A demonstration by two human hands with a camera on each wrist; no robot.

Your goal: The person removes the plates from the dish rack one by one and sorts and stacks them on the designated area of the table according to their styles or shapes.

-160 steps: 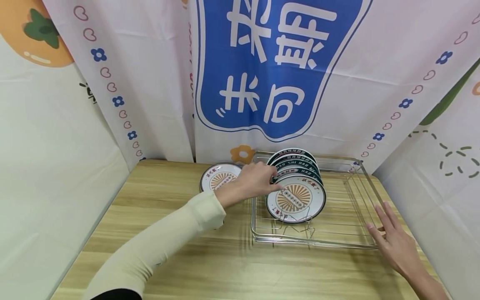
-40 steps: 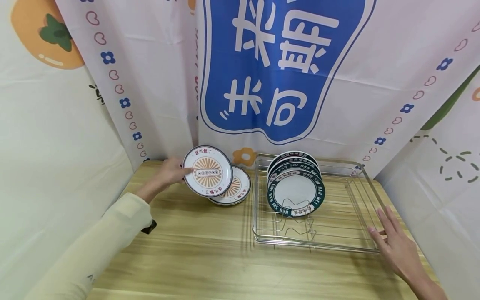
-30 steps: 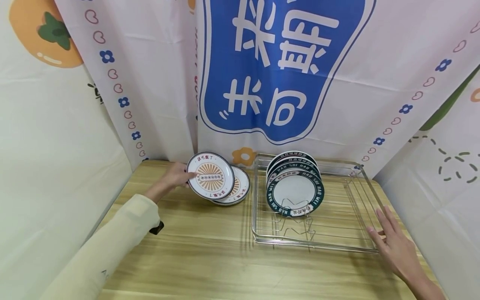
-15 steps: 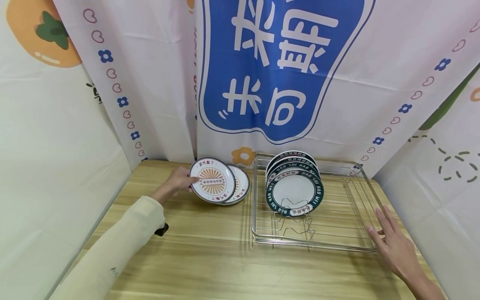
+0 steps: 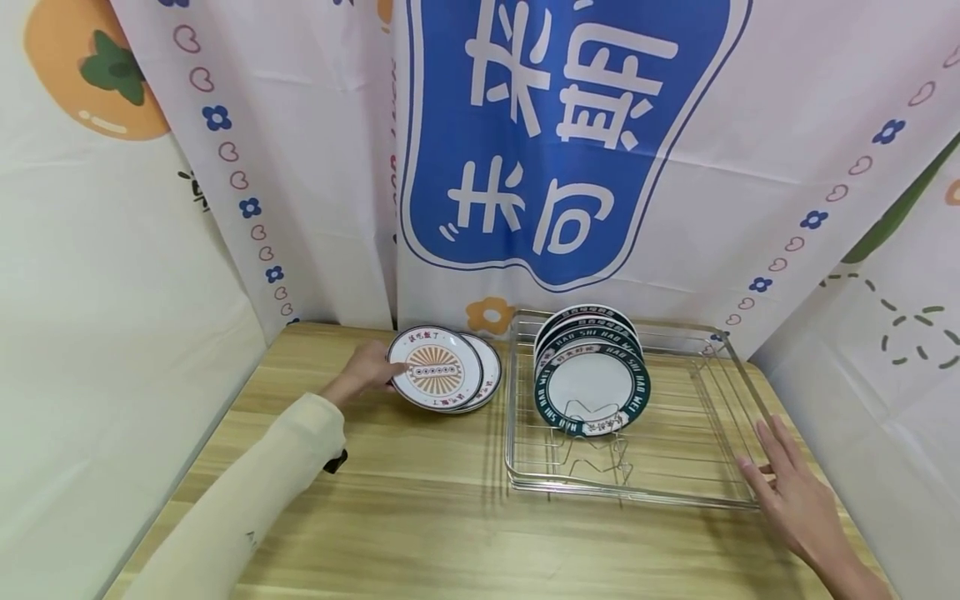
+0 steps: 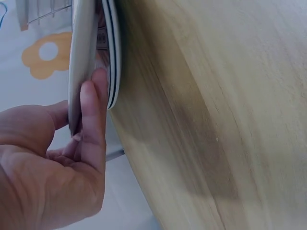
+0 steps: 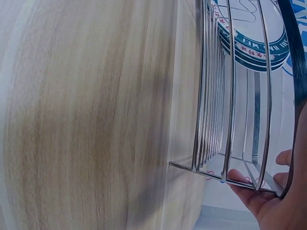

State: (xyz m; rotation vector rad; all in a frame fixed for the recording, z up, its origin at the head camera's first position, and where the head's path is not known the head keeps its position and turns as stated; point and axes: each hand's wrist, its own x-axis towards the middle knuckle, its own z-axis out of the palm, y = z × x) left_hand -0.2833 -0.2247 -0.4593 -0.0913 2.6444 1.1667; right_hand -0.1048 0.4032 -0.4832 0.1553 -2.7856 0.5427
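My left hand (image 5: 367,367) pinches the left edge of a white plate (image 5: 435,387) with an orange sunburst print, thumb above and fingers beneath. This plate overlaps matching sunburst plates (image 5: 491,367) lying on the table. In the left wrist view a narrow gap shows between the held plate (image 6: 81,62) and the plates (image 6: 114,57) under it, with my fingertips between. My right hand (image 5: 797,500) holds the front right corner of a wire dish rack (image 5: 637,492); the right wrist view shows thumb and fingers about its rim. Several green-rimmed plates (image 5: 588,385) stand upright in the rack's left part.
The wooden table (image 5: 420,517) runs up to a printed cloth (image 5: 322,167) at the back. Cloth walls also close off the left and right sides. Bare wires (image 5: 675,450) make up the rack's right part.
My left hand has taken the front sunburst plate from the rack, carried it left and lowered it over the other sunburst plates. My right hand has stayed at the rack's corner.
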